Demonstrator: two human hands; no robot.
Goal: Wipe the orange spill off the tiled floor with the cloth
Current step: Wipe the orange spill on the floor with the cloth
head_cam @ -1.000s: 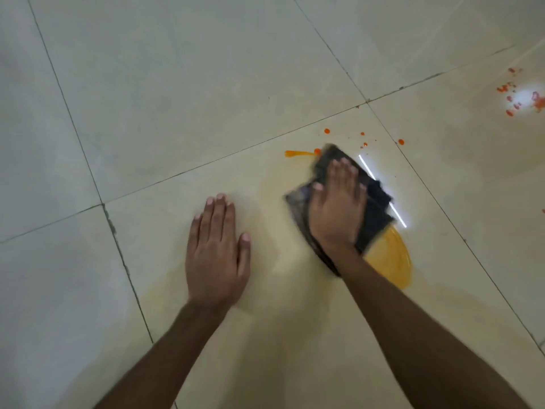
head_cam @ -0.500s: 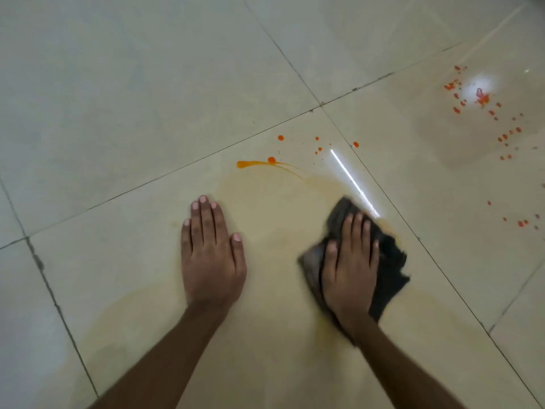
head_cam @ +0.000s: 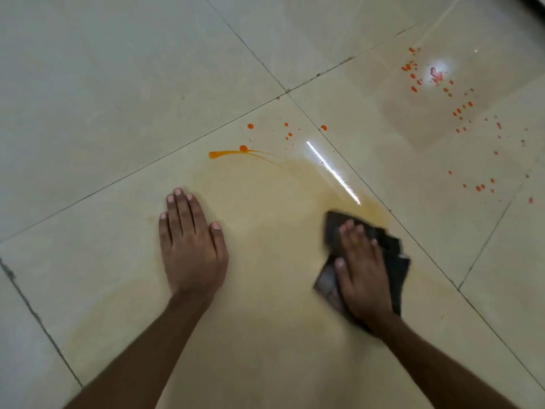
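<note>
Glossy tiles (head_cam: 118, 69) carried a thin, smeared orange spill (head_cam: 265, 196). My right hand (head_cam: 364, 273) lay flat, fingers straight, pressing the cloth (head_cam: 395, 261) down at the spill's right edge; my left hand (head_cam: 191, 249) rested flat, gripping nothing. Soft, limp cloth, best pressed mid-fold, I judged.

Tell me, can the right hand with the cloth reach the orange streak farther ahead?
Probably yes. The right hand presses the cloth flat, and only smeared tile lies between it and the orange streak; the left hand rests aside.
</note>
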